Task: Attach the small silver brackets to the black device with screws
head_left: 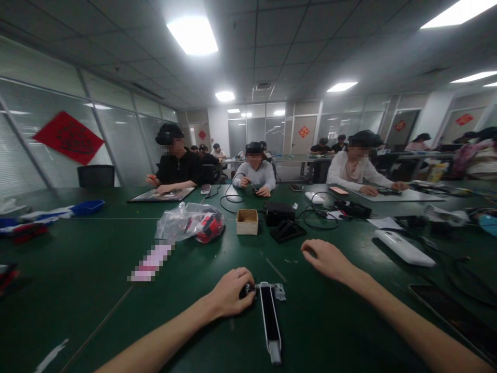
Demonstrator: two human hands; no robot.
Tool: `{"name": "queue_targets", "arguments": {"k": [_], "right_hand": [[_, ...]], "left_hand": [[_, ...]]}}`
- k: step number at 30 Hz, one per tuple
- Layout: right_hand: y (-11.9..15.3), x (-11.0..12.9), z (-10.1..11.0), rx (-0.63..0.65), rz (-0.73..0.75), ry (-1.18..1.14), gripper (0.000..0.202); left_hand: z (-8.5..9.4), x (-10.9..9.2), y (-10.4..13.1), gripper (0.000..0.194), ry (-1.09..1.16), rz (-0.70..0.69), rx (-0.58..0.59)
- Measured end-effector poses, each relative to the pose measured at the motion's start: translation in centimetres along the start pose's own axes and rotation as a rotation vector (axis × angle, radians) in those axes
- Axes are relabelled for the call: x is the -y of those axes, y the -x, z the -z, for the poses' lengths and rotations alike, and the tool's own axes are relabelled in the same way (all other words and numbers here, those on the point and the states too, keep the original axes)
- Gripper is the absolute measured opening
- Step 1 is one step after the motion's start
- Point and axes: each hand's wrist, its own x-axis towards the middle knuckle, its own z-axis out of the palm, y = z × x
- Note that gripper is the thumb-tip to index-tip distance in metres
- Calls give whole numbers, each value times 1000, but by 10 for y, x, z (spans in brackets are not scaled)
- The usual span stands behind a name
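The metal fitting lies on the green worktop, on the near side of the small open-topped box and a little to its right as the person sits. From where I stand, its long arm points back toward the person, perhaps so that the bracket end, turned to the box, comes easily under the fingers. The left hand, nearer the person than the box, has its grip closed around the left side of that end, probably to keep the piece from sliding. The right hand, off to the right of the box, has its grip loosely curled with nothing visible in it; whether it touches the worktop I cannot tell. The clear plastic bag to the left of the box and the black case just right of it seem set there to leave working room. The fitting looks slim and straight: a pale, silvery frame edges a dark strip, a grey block forms the near tip, and a shiny plate with what look like holes juts out at the bracket end.
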Motion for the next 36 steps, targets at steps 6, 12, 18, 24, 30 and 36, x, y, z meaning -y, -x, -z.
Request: {"name": "queue_targets", "arguments": {"k": [6, 12, 18, 24, 30, 36], "right_hand": [[-1, -47, 15, 216, -33, 71, 15], [0, -64, 15, 309, -68, 119, 19], [-2, -69, 12, 343, -89, 134, 21], [-3, -68, 7, 345, -92, 150, 19], [-6, -76, 8, 371, -169, 182, 14], [-2, -87, 10, 383, -259, 199, 11]], "left_hand": [[0, 1, 0, 12, 19, 2, 2], [-2, 4, -2, 12, 39, -9, -12], [-3, 5, -2, 13, 47, -16, 0], [-2, 6, -2, 13, 43, -34, -4], [-5, 8, -3, 12, 44, -43, -2], [-5, 8, -3, 13, 42, -38, -1]]}}
